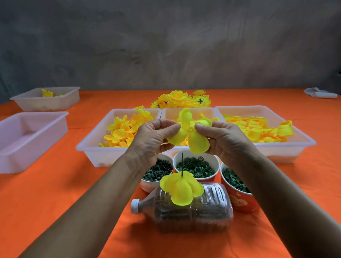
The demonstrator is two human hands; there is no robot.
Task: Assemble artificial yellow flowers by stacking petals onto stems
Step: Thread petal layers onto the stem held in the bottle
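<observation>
My left hand (154,138) and my right hand (224,139) both pinch a yellow petal layer (194,139), holding it spread in the air above the cups. Below it a thin dark spike (182,164) stands upright out of a clear plastic bottle (190,211) lying on its side. A yellow petal piece (181,188) sits threaded on that spike. Three white trays hold loose yellow petals: the left tray (90,145), the middle tray (168,114) behind my hands, and the right tray (286,151). Finished yellow flowers (181,100) lie in a heap behind the trays.
Three cups stand by the bottle: one with dark green pegs (158,170), one with green rings (196,166), and a red cup (239,196) with green parts. An empty white tray (13,156) and another tray (44,100) with a few petals sit at the left on the orange tablecloth (89,189).
</observation>
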